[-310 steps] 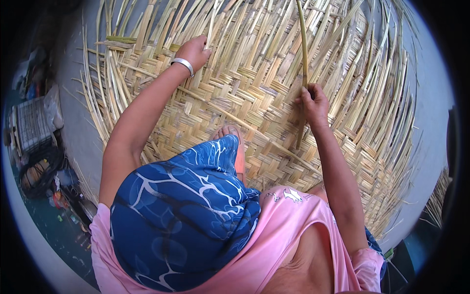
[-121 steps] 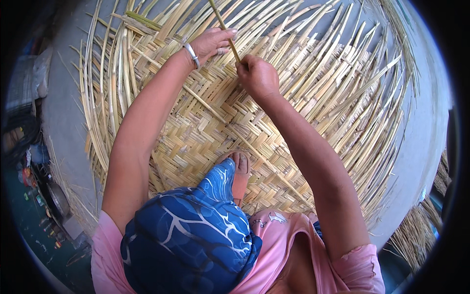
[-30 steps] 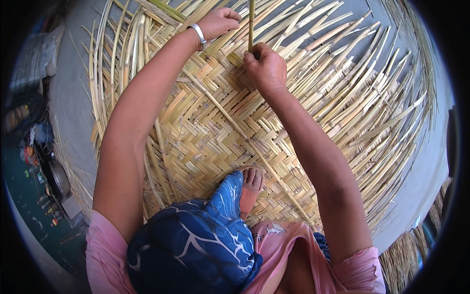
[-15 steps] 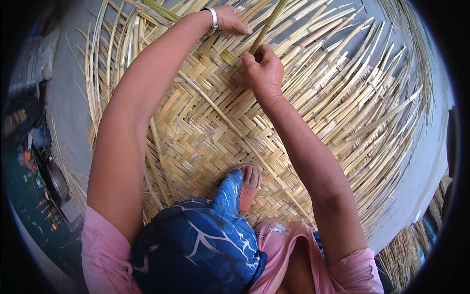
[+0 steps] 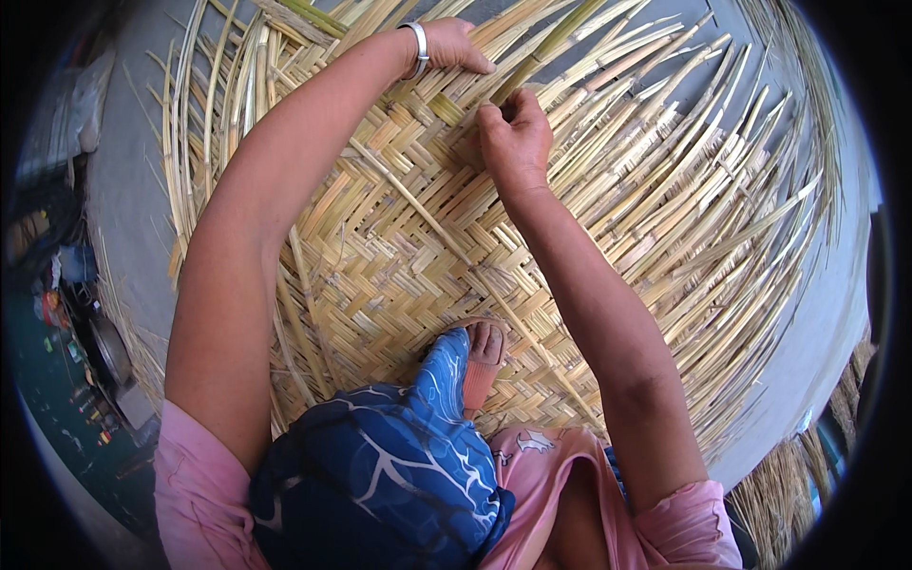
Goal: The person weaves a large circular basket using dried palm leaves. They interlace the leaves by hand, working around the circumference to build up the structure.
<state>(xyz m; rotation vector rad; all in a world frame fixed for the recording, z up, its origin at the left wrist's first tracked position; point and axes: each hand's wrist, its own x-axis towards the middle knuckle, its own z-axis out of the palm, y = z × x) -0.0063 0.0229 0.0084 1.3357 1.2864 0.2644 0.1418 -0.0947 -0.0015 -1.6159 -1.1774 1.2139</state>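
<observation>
A woven mat [image 5: 380,252] of split reed or cane strips in a herringbone pattern lies in front of me. My right hand [image 5: 518,138] is closed in a pinch on a greenish reed strip [image 5: 543,49], which slants away to the upper right. Left of it, my left hand [image 5: 448,46], with a silver bangle [image 5: 419,49] at the wrist, is at the far edge of the weave. Its thumb stretches over the loose reed strips [image 5: 508,24], and its other fingers are mostly hidden among them. It seems to grip those strips.
Long unwoven strip ends [image 5: 703,209] fan out on the right over the grey floor [image 5: 788,351]. My sandalled foot [image 5: 484,351] presses on the mat. A dry reed bundle [image 5: 779,494] lies at lower right. Assorted small items [image 5: 90,399] sit at far left.
The greenish strip has tipped further to the right and leans lower. My right hand has shifted slightly right with it. My left hand has moved only a little.
</observation>
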